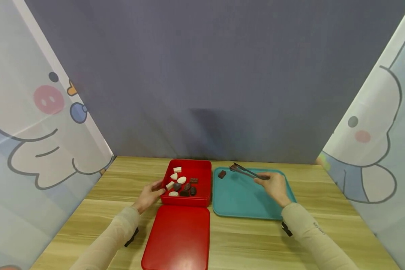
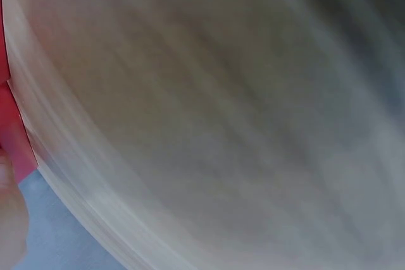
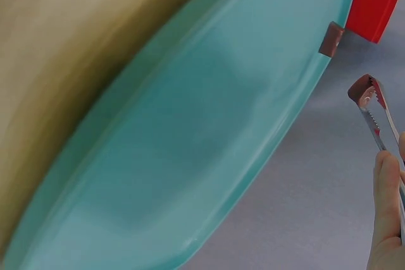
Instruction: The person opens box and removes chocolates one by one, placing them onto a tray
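My right hand (image 1: 275, 185) grips metal tongs (image 1: 251, 173) above the teal tray (image 1: 246, 202). A brown chocolate piece (image 3: 361, 90) is at the tips of the tongs in the right wrist view. Another brown chocolate (image 1: 222, 174) lies near the tray's back left corner. At the left wall of the red box (image 1: 185, 201), my left hand (image 1: 149, 195) holds the side by the front corner. Inside the box are several white pieces (image 1: 181, 180) and dark chocolates (image 1: 194, 180). Only a thumb (image 2: 9, 213) of the left hand shows in the left wrist view.
A flat red lid (image 1: 177, 238) lies in front of the box on the wooden table (image 1: 243, 243). The box and tray stand side by side. A grey wall panel (image 1: 202, 75) rises behind the table, with cartoon-printed curtains (image 1: 47, 131) at the sides.
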`<state>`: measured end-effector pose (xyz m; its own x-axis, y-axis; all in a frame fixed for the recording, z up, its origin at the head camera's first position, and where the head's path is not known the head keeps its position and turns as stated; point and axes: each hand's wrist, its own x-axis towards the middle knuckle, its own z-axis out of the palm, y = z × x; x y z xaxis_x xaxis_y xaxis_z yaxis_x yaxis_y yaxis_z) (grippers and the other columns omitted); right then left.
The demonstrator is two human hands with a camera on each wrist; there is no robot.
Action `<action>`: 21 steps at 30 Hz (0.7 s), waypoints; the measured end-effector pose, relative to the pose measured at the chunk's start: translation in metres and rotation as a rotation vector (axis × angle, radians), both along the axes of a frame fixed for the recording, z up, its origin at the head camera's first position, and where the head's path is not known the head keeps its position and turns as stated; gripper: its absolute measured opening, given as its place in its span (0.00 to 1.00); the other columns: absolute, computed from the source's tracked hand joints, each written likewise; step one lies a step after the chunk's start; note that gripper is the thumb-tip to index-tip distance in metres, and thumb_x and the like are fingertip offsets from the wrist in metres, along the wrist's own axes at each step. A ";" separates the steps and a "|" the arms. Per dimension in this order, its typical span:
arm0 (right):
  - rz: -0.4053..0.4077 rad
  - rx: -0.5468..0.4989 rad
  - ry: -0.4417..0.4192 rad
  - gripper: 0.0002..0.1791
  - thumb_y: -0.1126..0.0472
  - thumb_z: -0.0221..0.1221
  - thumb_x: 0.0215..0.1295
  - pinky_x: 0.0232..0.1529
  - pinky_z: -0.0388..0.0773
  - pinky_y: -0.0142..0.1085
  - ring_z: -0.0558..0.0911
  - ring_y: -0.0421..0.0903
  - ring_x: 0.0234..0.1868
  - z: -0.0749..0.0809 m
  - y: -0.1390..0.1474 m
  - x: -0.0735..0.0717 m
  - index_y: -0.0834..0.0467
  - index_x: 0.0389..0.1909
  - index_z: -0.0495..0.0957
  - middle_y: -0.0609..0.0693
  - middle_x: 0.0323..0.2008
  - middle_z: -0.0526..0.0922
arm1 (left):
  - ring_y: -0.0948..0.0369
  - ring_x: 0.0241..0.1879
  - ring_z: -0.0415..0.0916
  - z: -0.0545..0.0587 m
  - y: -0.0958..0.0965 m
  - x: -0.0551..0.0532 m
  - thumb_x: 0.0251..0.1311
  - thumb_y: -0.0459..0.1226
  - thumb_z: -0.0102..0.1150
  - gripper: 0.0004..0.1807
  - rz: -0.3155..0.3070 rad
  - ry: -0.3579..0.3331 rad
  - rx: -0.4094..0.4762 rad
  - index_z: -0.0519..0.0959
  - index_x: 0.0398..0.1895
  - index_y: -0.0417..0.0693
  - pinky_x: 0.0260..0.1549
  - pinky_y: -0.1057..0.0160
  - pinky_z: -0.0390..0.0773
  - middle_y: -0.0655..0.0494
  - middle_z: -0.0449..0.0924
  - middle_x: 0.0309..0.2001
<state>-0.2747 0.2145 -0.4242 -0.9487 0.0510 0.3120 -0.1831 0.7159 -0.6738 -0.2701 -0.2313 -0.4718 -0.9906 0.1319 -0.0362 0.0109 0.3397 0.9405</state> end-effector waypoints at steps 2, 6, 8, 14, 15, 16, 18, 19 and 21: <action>-0.007 0.007 0.002 0.15 0.59 0.66 0.52 0.28 0.77 0.37 0.82 0.50 0.32 -0.003 0.001 -0.001 0.61 0.40 0.84 0.59 0.36 0.85 | 0.45 0.62 0.62 -0.001 0.000 0.001 0.64 0.32 0.49 0.28 0.008 -0.005 0.009 0.58 0.68 0.38 0.52 0.60 0.73 0.36 0.61 0.64; -0.007 0.010 -0.018 0.15 0.59 0.66 0.52 0.26 0.77 0.36 0.82 0.50 0.30 -0.009 0.003 -0.002 0.62 0.40 0.83 0.60 0.36 0.85 | 0.44 0.62 0.62 -0.002 0.000 0.002 0.64 0.32 0.48 0.29 0.008 0.000 -0.001 0.57 0.68 0.37 0.55 0.55 0.71 0.35 0.60 0.64; -0.014 0.010 -0.029 0.16 0.58 0.66 0.52 0.25 0.77 0.36 0.82 0.49 0.29 -0.011 0.003 -0.002 0.63 0.40 0.83 0.60 0.35 0.85 | 0.44 0.63 0.61 -0.003 0.000 0.001 0.64 0.33 0.49 0.29 0.016 -0.005 -0.010 0.57 0.68 0.38 0.56 0.53 0.70 0.36 0.60 0.65; -0.035 0.016 -0.048 0.16 0.58 0.66 0.53 0.27 0.77 0.38 0.82 0.50 0.30 -0.013 0.003 -0.001 0.63 0.40 0.83 0.61 0.36 0.84 | 0.44 0.64 0.60 -0.002 0.000 0.002 0.64 0.33 0.48 0.29 0.009 -0.002 -0.038 0.56 0.68 0.37 0.57 0.50 0.68 0.36 0.59 0.65; -0.035 0.016 -0.048 0.16 0.58 0.66 0.53 0.27 0.78 0.38 0.82 0.50 0.31 -0.012 0.003 -0.002 0.63 0.40 0.83 0.61 0.36 0.84 | 0.44 0.64 0.59 -0.002 0.000 0.001 0.64 0.33 0.48 0.29 0.010 -0.001 -0.036 0.56 0.68 0.37 0.58 0.50 0.68 0.36 0.59 0.65; -0.035 0.018 -0.049 0.16 0.58 0.65 0.53 0.28 0.78 0.39 0.82 0.51 0.31 -0.012 0.003 -0.002 0.63 0.41 0.83 0.61 0.36 0.84 | 0.44 0.64 0.59 -0.002 0.000 0.001 0.64 0.33 0.48 0.29 0.008 0.004 -0.041 0.56 0.68 0.37 0.58 0.50 0.68 0.36 0.59 0.65; -0.035 0.021 -0.047 0.16 0.58 0.65 0.53 0.29 0.78 0.40 0.82 0.51 0.31 -0.013 0.003 -0.002 0.63 0.40 0.83 0.61 0.36 0.84 | 0.45 0.64 0.60 -0.002 0.001 0.000 0.64 0.33 0.49 0.29 0.016 0.007 -0.032 0.58 0.68 0.38 0.58 0.50 0.68 0.37 0.60 0.65; -0.036 0.021 -0.047 0.16 0.58 0.65 0.53 0.29 0.78 0.40 0.82 0.51 0.31 -0.013 0.003 -0.003 0.63 0.40 0.83 0.61 0.36 0.84 | 0.45 0.64 0.60 -0.002 0.001 0.000 0.64 0.33 0.49 0.29 0.020 0.008 -0.026 0.58 0.67 0.38 0.58 0.50 0.67 0.37 0.61 0.65; -0.033 0.025 -0.041 0.16 0.58 0.65 0.53 0.28 0.78 0.40 0.82 0.51 0.30 -0.013 0.003 -0.003 0.63 0.40 0.83 0.61 0.36 0.84 | 0.45 0.64 0.60 -0.002 0.000 -0.001 0.64 0.33 0.49 0.29 0.014 0.019 -0.036 0.58 0.67 0.38 0.58 0.51 0.68 0.37 0.61 0.64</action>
<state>-0.2780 0.2179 -0.4375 -0.9587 0.0749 0.2746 -0.1321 0.7374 -0.6624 -0.2712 -0.2310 -0.4742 -0.9929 0.1169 -0.0218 0.0236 0.3734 0.9274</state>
